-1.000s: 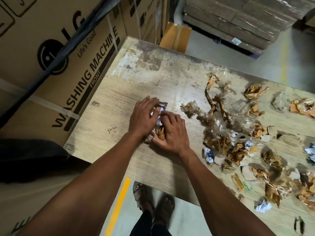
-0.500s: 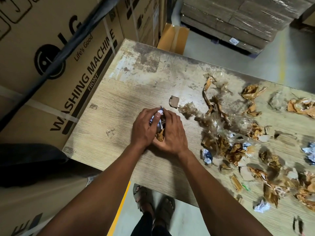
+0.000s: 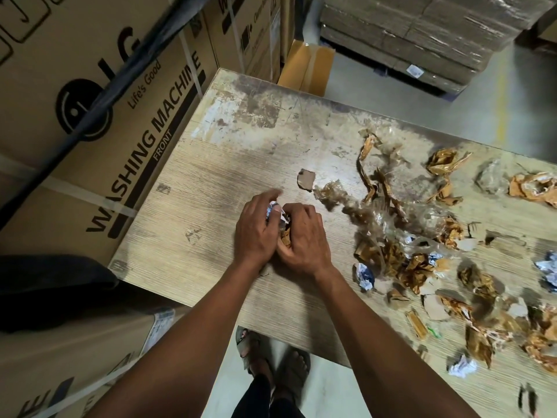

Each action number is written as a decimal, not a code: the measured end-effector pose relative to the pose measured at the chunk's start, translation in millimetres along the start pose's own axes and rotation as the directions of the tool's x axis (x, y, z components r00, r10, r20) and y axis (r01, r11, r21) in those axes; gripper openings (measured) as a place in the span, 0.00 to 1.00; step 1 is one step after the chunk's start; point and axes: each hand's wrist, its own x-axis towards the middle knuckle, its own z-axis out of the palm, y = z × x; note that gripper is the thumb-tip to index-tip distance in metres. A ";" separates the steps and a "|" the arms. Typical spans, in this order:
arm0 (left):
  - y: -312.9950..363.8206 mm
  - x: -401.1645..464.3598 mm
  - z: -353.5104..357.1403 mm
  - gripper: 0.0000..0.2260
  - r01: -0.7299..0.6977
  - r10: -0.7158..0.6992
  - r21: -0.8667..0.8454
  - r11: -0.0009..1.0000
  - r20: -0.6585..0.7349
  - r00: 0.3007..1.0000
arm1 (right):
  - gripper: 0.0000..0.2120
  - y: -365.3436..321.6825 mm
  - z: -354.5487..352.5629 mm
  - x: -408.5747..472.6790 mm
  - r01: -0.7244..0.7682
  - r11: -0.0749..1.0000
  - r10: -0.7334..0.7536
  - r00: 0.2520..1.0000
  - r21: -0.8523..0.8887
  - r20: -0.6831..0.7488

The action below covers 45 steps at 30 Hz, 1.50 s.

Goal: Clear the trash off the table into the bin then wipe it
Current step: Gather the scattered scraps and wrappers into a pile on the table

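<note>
Since a second ago the hands have drawn closer together over the wad (image 3: pixel 282 224), and a brown scrap (image 3: pixel 306 180) now lies bare on the table (image 3: pixel 193 212) just beyond them; the left hand (image 3: pixel 258 233) curls over the wad's left side, its thumb pressed on the white and blue paper on top; the right hand (image 3: pixel 304 236) cups the right side, fingers bent round it; both forearms reach in from the near edge, and both hands grip the wad between them on the tabletop.

The table is pale wood grain, worn and stained toward its far left corner; loose trash (image 3: pixel 422 236) of brown paper, clear plastic film and small crumpled white bits spreads over its right half, well apart from the hands save for a plastic clump (image 3: pixel 330 191) near the scrap; a large box (image 3: pixel 99 116) printed WASHING MACHINE stands against the table's left side, with more boxes behind; a wrapped stack (image 3: pixel 422 34) of cardboard sits on the grey floor beyond; sandalled feet (image 3: pixel 271 354) show below the near edge.

Most of the wad is hidden under the hands; the trash runs off the right edge of the view; a dark shape (image 3: pixel 51 291) at the left is too dim to make out; no bin can be seen.
</note>
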 end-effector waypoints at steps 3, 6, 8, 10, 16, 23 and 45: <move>-3.2 0.2 3.2 0.14 0.006 -0.005 0.035 0.999 -0.018 1.000 | 0.20 1.4 1.3 -1.1 0.017 1.000 -0.017 1.000 -0.017 0.005; -2.3 -2.2 6.1 0.13 0.007 -0.004 0.054 0.999 -0.049 0.999 | 0.21 1.8 -1.3 -2.2 -0.033 0.999 0.031 0.995 -0.014 -0.098; -1.8 -2.8 7.0 0.13 0.001 0.002 0.061 0.998 -0.060 0.998 | 0.23 -2.1 0.1 -4.2 -0.140 0.990 0.140 0.980 0.010 -0.142; -1.8 -3.0 9.4 0.14 0.022 -0.017 0.068 0.997 -0.077 0.997 | 0.23 -9.8 4.9 -6.7 -0.223 0.972 0.231 0.964 0.071 -0.133; 8.3 -7.3 22.1 0.21 0.109 -0.114 -0.041 0.993 -0.146 0.983 | 0.24 -22.0 14.4 -4.2 -0.231 0.919 0.308 0.927 0.318 -0.215; 38.4 -7.0 31.7 0.16 0.320 -0.371 -0.457 0.830 -0.025 0.928 | 0.16 -32.3 -2.0 7.8 -0.290 0.657 0.535 0.829 0.696 -0.160; 198.7 -9.5 165.2 0.13 -0.162 0.194 -0.287 0.944 0.089 0.977 | 0.21 94.5 -175.9 -38.1 -0.372 0.924 0.340 0.690 0.090 -0.639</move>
